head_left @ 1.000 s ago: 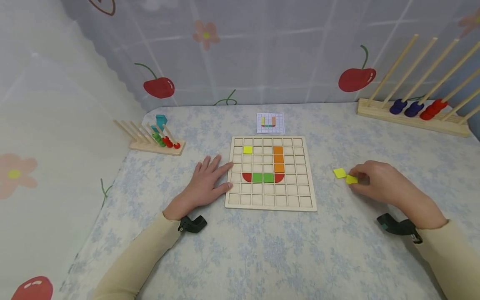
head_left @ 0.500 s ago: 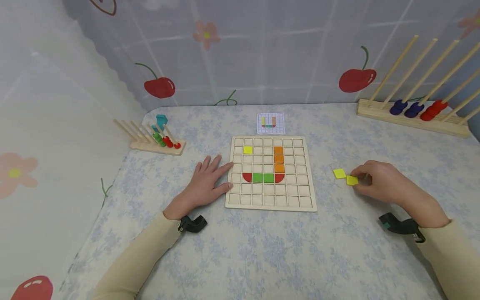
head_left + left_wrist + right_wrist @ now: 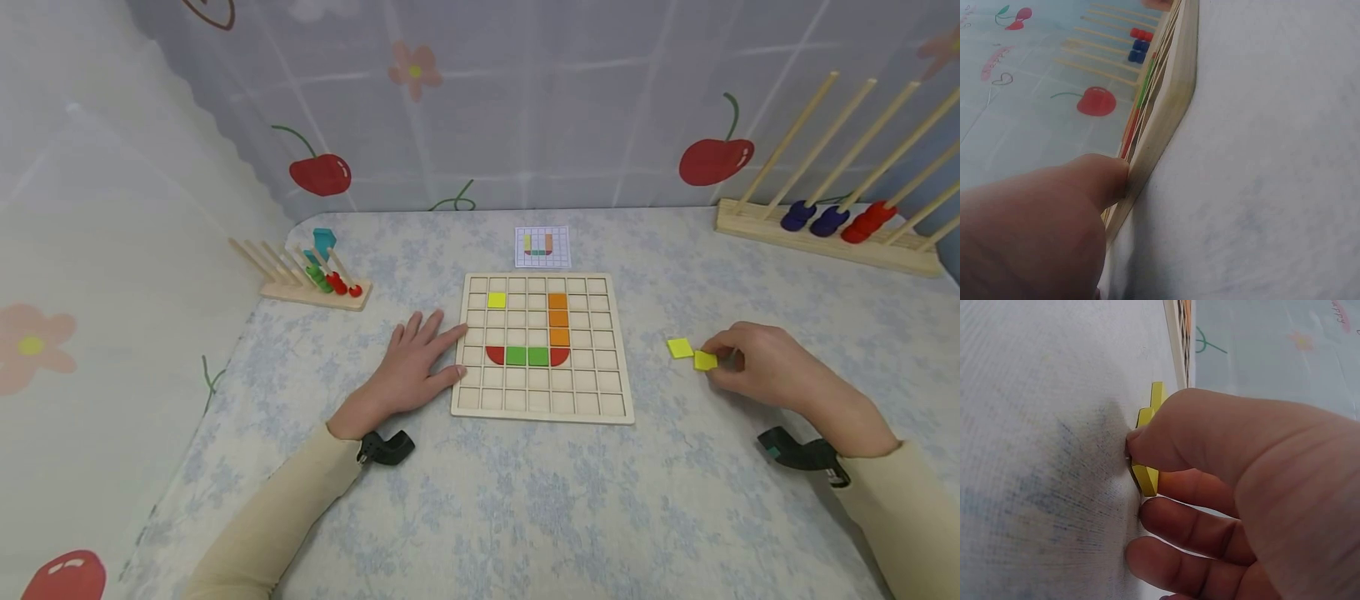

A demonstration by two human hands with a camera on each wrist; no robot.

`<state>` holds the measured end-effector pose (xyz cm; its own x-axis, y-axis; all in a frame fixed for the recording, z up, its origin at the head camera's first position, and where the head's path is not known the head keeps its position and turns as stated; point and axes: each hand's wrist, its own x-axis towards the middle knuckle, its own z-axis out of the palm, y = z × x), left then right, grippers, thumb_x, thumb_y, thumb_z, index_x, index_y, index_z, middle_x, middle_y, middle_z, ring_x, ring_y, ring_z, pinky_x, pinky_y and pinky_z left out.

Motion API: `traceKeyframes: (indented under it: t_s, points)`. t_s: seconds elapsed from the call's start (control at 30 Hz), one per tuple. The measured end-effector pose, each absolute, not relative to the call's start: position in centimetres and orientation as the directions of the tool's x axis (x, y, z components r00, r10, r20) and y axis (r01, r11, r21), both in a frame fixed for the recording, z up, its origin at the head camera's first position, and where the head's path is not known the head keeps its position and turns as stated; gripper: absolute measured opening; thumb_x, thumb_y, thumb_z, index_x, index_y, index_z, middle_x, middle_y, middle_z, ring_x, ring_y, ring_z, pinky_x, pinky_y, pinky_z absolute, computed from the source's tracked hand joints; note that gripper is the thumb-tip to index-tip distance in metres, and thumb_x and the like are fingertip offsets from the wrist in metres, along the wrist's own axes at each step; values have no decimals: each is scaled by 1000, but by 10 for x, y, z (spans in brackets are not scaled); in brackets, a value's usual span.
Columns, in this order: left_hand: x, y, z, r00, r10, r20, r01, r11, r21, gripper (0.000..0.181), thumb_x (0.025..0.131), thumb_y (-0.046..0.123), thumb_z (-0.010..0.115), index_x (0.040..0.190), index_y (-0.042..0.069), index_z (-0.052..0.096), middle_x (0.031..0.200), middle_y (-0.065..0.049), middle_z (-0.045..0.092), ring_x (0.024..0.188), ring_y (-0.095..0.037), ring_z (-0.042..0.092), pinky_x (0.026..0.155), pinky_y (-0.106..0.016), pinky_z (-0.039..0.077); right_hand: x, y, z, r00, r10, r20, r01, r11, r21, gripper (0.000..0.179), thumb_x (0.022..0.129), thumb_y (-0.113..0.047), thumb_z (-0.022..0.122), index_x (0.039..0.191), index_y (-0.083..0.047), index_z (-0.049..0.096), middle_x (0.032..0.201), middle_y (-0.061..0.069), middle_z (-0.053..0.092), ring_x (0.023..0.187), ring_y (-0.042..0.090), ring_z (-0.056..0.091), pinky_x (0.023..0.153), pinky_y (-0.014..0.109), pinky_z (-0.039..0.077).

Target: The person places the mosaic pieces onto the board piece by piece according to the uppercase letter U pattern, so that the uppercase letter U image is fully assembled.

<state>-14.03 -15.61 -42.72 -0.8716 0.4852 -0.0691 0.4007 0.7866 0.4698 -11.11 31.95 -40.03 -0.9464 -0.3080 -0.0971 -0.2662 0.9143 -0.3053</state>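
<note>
A wooden grid board (image 3: pixel 542 392) lies mid-table, holding one yellow tile (image 3: pixel 497 300), a column of orange tiles (image 3: pixel 558 318), green tiles (image 3: pixel 527 357) and a red rounded tile (image 3: pixel 495 356) at either end of the green row. My left hand (image 3: pixel 408 367) rests spread on the cloth, its thumb and index fingertip at the board's left edge; the left wrist view has the thumb (image 3: pixel 1100 178) against that edge. To the right of the board, my right hand (image 3: pixel 757 362) pinches a yellow square tile (image 3: pixel 1145 478) between thumb and fingers. Another yellow tile (image 3: pixel 679 348) lies just beside it.
Behind the board lies a small pattern card (image 3: pixel 542 247) printed with a coloured U shape. A small bead rack (image 3: pixel 315 293) with a teal block (image 3: pixel 324 242) behind it stands at left. A larger peg rack (image 3: pixel 825 242) with blue and red beads is back right.
The right hand has shifted very slightly to the right with the yellow tile, which now shows flatter at its fingertips. My left hand and the board stay in place.
</note>
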Motion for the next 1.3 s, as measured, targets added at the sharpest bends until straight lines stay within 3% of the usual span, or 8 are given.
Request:
traceKeyframes:
  t_s: [0.8,1.03,1.3]
  points:
    - [-140,-156,-426,-868,493,-69,410,786,462,63,102,38,59,158,15,42,169,-25,19,156,-53,5,121,-72,9,-112,319,-401,-947,-312,-81,-277,916,-292,29,78,-7,79,103,6,75,88,9,69,76,19,60,67,39,53]
    - [-140,-156,-425,-869,488,-79,404,792,457,63,102,38,59,158,16,41,169,-24,18,157,-51,4,122,-71,8,-112,321,-395,-952,-276,-133,-226,926,-303,33,80,-12,79,108,6,74,92,11,70,77,19,57,65,34,49]
    - [-141,-156,-427,-871,484,-82,400,797,453,64,102,38,59,158,16,41,169,-24,18,157,-52,4,122,-71,8,-118,312,-386,-944,-311,-109,-269,918,-293,32,81,-13,80,108,5,75,92,10,72,74,16,55,63,31,48]
